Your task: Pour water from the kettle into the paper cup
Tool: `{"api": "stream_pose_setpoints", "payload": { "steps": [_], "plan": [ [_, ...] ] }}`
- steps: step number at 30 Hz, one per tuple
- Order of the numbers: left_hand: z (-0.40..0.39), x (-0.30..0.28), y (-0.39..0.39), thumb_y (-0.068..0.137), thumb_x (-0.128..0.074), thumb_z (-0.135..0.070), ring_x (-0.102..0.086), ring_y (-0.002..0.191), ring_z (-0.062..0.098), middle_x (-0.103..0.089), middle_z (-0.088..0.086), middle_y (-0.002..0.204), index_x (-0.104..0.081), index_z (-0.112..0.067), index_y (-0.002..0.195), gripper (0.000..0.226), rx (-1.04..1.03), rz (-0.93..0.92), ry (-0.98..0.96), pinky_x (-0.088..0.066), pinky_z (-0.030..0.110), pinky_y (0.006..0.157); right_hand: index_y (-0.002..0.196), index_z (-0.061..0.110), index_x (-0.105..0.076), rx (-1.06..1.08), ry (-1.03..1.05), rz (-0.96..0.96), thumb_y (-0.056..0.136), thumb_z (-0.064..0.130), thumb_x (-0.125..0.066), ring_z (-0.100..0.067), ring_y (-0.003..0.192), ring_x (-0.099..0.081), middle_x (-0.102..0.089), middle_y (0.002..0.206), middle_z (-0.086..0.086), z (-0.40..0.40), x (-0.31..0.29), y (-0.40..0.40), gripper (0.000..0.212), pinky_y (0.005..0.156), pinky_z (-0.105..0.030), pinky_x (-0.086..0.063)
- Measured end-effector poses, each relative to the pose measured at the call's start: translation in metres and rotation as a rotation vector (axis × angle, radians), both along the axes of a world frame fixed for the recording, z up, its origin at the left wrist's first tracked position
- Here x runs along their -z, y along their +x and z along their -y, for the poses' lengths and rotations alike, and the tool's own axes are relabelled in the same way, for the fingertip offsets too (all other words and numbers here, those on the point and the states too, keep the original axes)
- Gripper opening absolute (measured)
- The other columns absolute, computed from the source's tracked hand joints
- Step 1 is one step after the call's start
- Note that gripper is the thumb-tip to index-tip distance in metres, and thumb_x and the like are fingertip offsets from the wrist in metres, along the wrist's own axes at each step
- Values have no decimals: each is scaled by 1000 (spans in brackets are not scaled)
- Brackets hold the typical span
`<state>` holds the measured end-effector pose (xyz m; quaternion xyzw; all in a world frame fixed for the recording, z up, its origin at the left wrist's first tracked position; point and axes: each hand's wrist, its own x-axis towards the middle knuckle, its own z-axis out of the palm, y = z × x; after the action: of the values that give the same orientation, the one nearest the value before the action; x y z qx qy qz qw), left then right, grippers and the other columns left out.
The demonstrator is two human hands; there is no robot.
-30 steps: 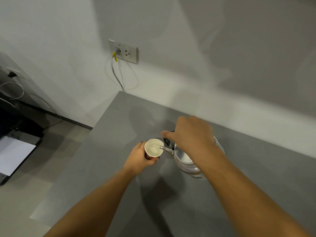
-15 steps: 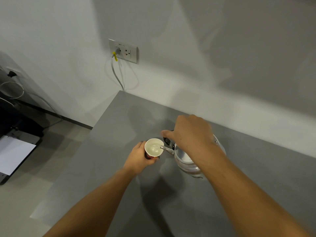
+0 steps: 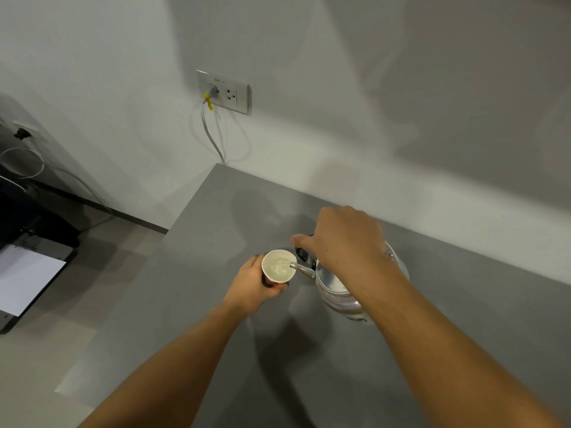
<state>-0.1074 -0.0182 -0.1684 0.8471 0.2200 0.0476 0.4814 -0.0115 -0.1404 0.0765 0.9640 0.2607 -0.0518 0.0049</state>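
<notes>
A silver metal kettle (image 3: pixel 335 290) is tilted to the left above the grey table (image 3: pixel 191 304), its spout over the rim of a paper cup (image 3: pixel 279 267). My right hand (image 3: pixel 343 239) is shut on the kettle's black handle from above. The cup is white inside with a red outside, and water shows in it. My left hand (image 3: pixel 251 284) wraps around the cup's side and holds it upright on the table. Much of the kettle's body is hidden under my right forearm.
A wall socket (image 3: pixel 224 92) with a plugged grey cable hangs on the white wall behind the table's far left corner. On the floor at left stands a dark printer with white paper (image 3: pixel 26 278). The table's left edge runs near the cup.
The kettle stays tilted with its spout over the cup, and the hands have barely moved. The water in the cup looks a little higher.
</notes>
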Motion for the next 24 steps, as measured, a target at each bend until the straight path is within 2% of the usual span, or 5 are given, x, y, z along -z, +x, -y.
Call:
{"api": "stream_pose_setpoints", "payload": {
  "steps": [8, 24],
  "plan": [
    [1, -1, 0, 65, -87, -43, -57, 109, 10, -59, -8, 117, -55, -28, 134, 78, -5, 13, 0, -40, 18, 90, 51, 18, -51, 1, 4, -15, 75, 53, -71, -17, 46, -44, -51, 55, 0, 0, -2, -1, 47, 42, -26, -25],
    [-2, -1, 1, 63, -85, -50, -56, 112, 10, -59, -9, 121, -55, -28, 134, 79, -3, -3, 3, -40, 20, 92, 50, 19, -50, 11, 21, -1, 70, 49, -72, -16, 45, -42, -49, 54, 0, -2, -4, 0, 42, 42, -25, -25]
  ]
}}
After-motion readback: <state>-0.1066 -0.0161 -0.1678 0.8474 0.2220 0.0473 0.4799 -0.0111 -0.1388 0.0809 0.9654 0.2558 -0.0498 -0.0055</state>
